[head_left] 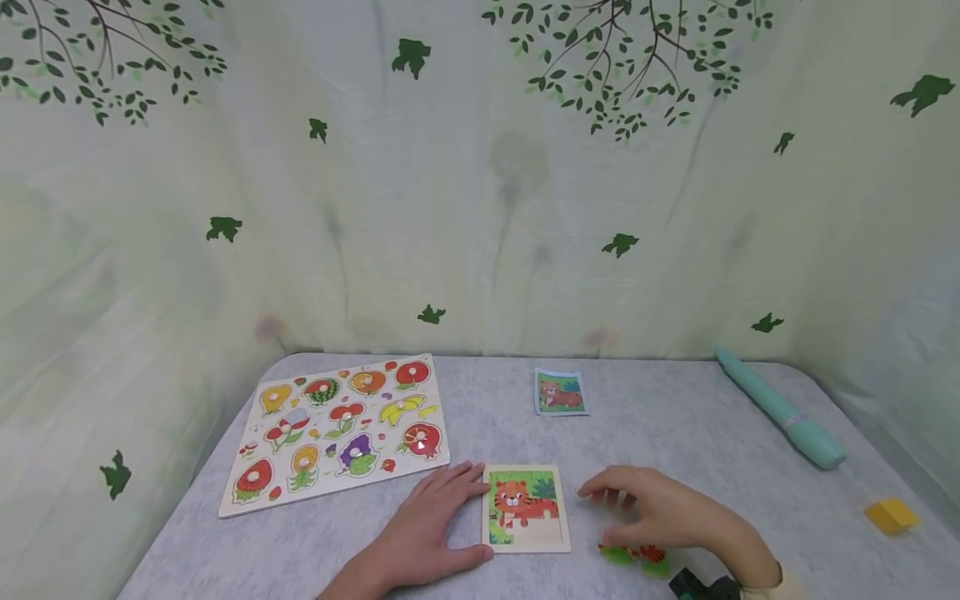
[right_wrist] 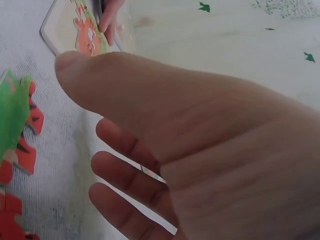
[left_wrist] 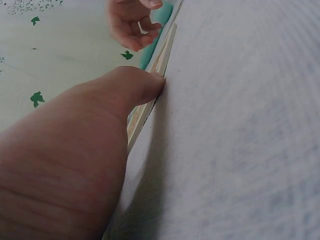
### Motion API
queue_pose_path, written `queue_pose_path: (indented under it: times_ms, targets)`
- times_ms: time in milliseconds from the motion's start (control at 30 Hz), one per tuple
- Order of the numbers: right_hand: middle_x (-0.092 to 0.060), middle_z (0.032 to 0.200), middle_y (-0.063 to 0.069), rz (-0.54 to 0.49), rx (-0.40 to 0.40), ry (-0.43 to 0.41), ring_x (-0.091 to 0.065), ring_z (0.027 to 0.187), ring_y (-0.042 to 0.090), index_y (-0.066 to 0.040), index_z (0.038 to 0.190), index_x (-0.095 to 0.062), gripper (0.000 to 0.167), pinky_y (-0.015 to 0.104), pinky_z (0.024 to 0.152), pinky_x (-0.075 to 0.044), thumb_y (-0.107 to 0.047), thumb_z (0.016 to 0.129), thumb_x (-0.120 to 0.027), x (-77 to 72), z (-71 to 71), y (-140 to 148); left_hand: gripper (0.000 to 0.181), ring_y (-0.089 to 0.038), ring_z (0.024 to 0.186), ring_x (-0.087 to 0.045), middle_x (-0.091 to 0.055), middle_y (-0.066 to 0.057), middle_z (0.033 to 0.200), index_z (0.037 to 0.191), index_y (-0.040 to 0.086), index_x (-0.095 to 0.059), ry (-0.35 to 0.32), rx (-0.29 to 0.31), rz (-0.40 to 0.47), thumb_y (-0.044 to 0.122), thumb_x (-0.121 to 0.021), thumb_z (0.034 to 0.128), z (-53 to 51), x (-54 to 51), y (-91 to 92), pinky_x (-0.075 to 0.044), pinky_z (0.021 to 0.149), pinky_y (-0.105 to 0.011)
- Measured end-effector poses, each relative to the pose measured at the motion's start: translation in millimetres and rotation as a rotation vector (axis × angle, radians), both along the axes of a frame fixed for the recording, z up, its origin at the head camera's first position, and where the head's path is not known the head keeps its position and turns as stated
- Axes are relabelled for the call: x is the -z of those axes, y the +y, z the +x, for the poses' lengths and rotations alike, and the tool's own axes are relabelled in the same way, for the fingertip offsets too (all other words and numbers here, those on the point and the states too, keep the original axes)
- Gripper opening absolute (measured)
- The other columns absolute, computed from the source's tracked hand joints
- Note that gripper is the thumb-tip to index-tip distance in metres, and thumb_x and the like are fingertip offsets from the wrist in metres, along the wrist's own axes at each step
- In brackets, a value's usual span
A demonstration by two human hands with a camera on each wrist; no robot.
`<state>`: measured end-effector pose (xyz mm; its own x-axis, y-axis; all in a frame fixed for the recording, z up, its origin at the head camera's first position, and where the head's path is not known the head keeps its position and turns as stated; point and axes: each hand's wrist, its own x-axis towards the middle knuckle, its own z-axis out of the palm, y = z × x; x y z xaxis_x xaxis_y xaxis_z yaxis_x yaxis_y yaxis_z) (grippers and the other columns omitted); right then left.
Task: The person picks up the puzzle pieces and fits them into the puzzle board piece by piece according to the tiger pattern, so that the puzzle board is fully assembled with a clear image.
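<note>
A small wooden tiger jigsaw board (head_left: 527, 509) lies flat on the table; bare wood shows along its lower right part. My left hand (head_left: 427, 521) rests at the board's left side, fingers extended, index finger by the upper left edge and thumb touching the lower left corner. In the left wrist view that thumb (left_wrist: 145, 89) lies against the board's rim. My right hand (head_left: 648, 508) hovers to the right of the board with fingers loosely bent and nothing in them. Below it lie loose jigsaw pieces (head_left: 649, 553), red and green, partly covered by the hand; several show in the right wrist view.
A fruit peg puzzle (head_left: 341, 433) takes up the table's left side. Behind the board lies a tiger picture card (head_left: 561, 393). A teal baton-shaped object (head_left: 783, 410) and a yellow block (head_left: 891, 517) are at the right. A leaf-printed curtain (head_left: 480, 183) hangs behind the table.
</note>
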<state>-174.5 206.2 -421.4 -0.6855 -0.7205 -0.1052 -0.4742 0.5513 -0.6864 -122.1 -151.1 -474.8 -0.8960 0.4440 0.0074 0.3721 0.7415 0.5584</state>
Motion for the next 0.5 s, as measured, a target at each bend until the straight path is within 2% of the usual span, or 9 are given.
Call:
queue_pose_path:
  times_ms: [333, 500]
  targets:
    - [-0.065, 0.111, -0.011, -0.009, -0.014, -0.112, -0.056, 0.093, 0.004, -0.024, 0.126, -0.069, 0.046, 0.02, 0.078, -0.05, -0.035, 0.085, -0.086, 16.9, -9.0, 15.9, 0.075, -0.025, 0.154, -0.031, -0.039, 0.009, 0.164, 0.148, 0.033, -0.053, -0.001, -0.002, 0.002, 0.073, -0.066, 0.0859, -0.6, 0.7, -0.3, -0.025, 0.122, -0.063]
    - [-0.061, 0.114, -0.007, -0.036, -0.068, -0.143, -0.054, 0.096, 0.006, -0.023, 0.128, -0.067, 0.05, 0.02, 0.082, -0.048, -0.034, 0.084, -0.087, 18.6, -9.3, 22.6, 0.075, -0.025, 0.154, -0.031, -0.039, 0.01, 0.164, 0.148, 0.034, -0.053, -0.004, -0.001, 0.0, 0.074, -0.065, 0.0858, -1.5, 1.8, -0.5, -0.025, 0.122, -0.064]
